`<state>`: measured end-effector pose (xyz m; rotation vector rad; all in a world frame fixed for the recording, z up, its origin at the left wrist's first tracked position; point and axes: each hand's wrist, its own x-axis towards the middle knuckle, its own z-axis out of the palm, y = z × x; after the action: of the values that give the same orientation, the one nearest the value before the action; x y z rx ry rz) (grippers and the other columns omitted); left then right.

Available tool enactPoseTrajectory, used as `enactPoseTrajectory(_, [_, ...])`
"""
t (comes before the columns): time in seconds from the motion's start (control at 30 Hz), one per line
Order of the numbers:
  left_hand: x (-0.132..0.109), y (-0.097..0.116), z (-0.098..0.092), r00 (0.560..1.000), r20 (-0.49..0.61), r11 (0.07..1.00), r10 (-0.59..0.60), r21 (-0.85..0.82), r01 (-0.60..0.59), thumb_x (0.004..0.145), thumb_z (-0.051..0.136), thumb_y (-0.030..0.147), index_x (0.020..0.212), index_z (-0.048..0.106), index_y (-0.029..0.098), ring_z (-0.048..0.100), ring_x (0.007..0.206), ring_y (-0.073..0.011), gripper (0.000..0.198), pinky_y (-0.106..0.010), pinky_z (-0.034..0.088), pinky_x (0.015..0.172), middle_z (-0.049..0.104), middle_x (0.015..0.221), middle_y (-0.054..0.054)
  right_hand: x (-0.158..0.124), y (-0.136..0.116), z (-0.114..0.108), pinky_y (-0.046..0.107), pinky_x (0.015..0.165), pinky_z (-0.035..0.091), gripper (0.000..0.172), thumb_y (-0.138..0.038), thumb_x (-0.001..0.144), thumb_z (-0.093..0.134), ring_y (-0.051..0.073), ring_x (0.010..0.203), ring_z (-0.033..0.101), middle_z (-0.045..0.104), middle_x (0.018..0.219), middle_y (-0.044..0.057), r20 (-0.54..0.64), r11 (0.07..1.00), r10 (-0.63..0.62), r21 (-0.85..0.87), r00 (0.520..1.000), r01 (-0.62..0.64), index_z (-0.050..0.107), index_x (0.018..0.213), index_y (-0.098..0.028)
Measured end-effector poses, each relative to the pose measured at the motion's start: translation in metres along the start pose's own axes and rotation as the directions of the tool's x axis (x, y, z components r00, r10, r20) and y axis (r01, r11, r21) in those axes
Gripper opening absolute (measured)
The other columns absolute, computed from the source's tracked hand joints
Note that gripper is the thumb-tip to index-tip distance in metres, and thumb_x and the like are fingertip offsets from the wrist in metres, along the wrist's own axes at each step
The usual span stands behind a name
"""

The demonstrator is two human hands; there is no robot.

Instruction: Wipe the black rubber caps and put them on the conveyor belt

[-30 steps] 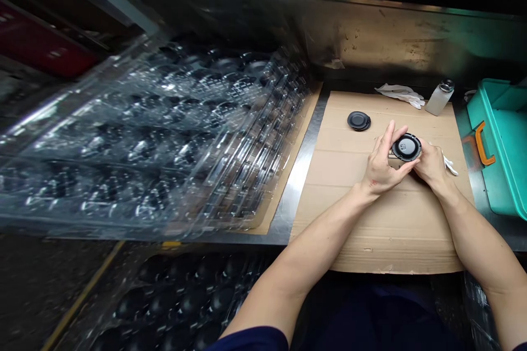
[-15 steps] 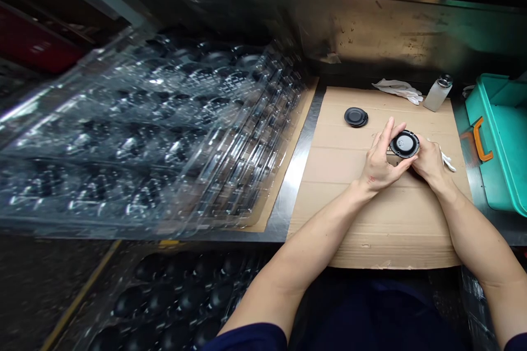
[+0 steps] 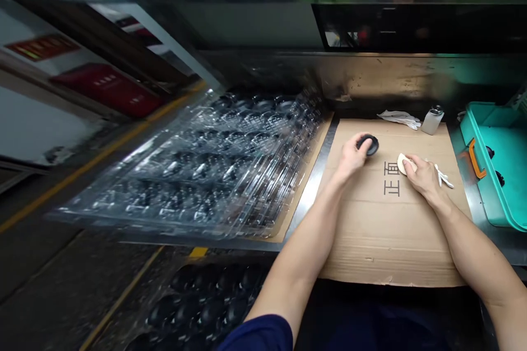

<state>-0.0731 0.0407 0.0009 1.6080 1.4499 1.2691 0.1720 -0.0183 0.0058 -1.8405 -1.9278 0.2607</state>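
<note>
My left hand is closed on a black round disc-shaped part, thumb across its face, over the left middle of the cardboard sheet. To its right, my right hand pinches a cream-white round pad just above the cardboard. Dark printed characters show on the sheet between the hands. A white glove lies partly behind my right hand.
Stacked clear plastic trays stand at the left, with more black round pieces below. A teal box with an orange handle stands at the right. A bottle and white gloves lie at the back.
The view has tilted up. My hands have parted: the round part they held together is gone from them. The left now holds a black disc, the right a pad. Black pieces show in the box.
</note>
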Motion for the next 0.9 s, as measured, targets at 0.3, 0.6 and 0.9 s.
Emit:
enactPoseTrajectory(0.3, [0.086,-0.015,-0.056,0.87,0.471,0.928,-0.147,0.371,-0.044,0.089,0.065,0.051,0.125,0.075,0.014,0.071,0.11,-0.0252,0.053,-0.034,0.053,0.101,0.078,0.124,-0.012,-0.001,-0.004,0.002,0.038,0.091,0.054,0.043,-0.047,0.103,0.048,0.03,0.107,0.075,0.081,0.114,0.007,0.08,0.999,0.044,-0.03,0.996,-0.041,0.071,0.136,-0.032])
enactPoseTrajectory(0.6, [0.076,0.001,-0.045,0.86,0.452,0.818,-0.236,0.57,-0.076,0.066,0.083,0.068,0.149,0.058,0.016,0.05,0.147,-0.0389,0.101,-0.044,0.041,0.119,0.045,0.164,-0.022,-0.002,-0.005,0.006,0.035,0.093,0.051,0.041,-0.045,0.107,0.044,0.024,0.104,0.073,0.079,0.117,0.007,0.105,0.999,-0.019,-0.031,0.994,0.023,0.068,0.137,-0.029])
enactPoseTrajectory(0.9, [0.076,-0.023,-0.031,0.721,0.666,0.661,-0.19,0.63,-0.408,0.082,0.067,0.06,0.134,0.067,0.019,0.059,0.132,-0.0343,0.067,-0.042,0.042,0.117,0.066,0.143,-0.014,-0.056,-0.033,-0.041,0.045,0.099,0.048,0.03,-0.04,0.106,0.054,0.03,0.115,0.062,0.072,0.119,0.015,-0.002,0.956,-0.286,-0.066,0.958,0.285,0.071,0.117,-0.018])
